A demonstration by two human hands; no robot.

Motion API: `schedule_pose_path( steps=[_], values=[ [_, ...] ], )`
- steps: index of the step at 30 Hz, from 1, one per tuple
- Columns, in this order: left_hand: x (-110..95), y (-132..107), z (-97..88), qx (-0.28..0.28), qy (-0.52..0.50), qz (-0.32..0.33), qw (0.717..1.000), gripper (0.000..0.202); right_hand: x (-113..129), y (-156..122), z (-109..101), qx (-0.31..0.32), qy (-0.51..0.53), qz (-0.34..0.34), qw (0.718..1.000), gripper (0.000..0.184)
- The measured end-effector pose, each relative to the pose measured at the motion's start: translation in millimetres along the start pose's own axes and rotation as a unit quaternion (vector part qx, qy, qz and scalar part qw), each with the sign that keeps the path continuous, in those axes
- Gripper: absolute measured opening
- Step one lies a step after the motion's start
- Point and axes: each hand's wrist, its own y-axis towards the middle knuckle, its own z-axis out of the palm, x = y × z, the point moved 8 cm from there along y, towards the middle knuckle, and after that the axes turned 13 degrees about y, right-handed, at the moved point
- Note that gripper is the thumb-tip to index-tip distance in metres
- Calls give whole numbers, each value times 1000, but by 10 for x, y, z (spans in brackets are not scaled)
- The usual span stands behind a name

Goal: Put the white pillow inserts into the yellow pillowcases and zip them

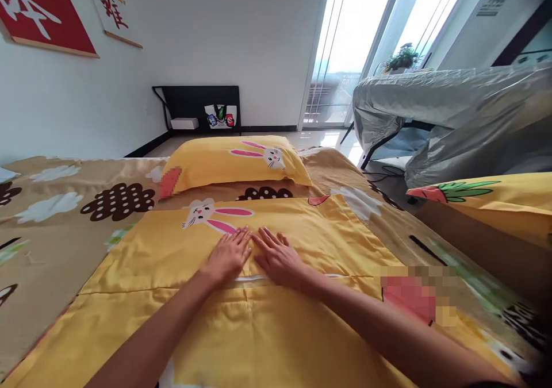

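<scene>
A yellow quilt cover (172,244) printed with pink-eared rabbits lies folded and spread across the bed. My left hand (227,256) rests flat on it, fingers stretched out and pointing away from me. My right hand (278,257) lies flat right beside it, fingers spread, the two hands almost touching at the middle of the fold. Neither hand holds anything. A yellow pillow (233,161) with the same rabbit print sits at the head of the bed, beyond my hands.
A tan bedsheet (56,221) with brown and white shapes covers the bed. More yellow fabric with a carrot print (491,195) lies at right. A silver-covered object (452,118) stands by the window. A black rack (196,109) leans on the far wall.
</scene>
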Motion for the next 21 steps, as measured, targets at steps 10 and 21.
schedule_pose_path(
  steps=[10, 21],
  values=[
    [2637, -1385, 581, 5, 100, -319, 942, 59, -1964, -1067, -712, -58, -116, 212, 969, 60],
    [229, 284, 122, -11, 21, -68, 997, 56, -17, 339, -52, 18, 32, -91, 995, 54]
  ],
)
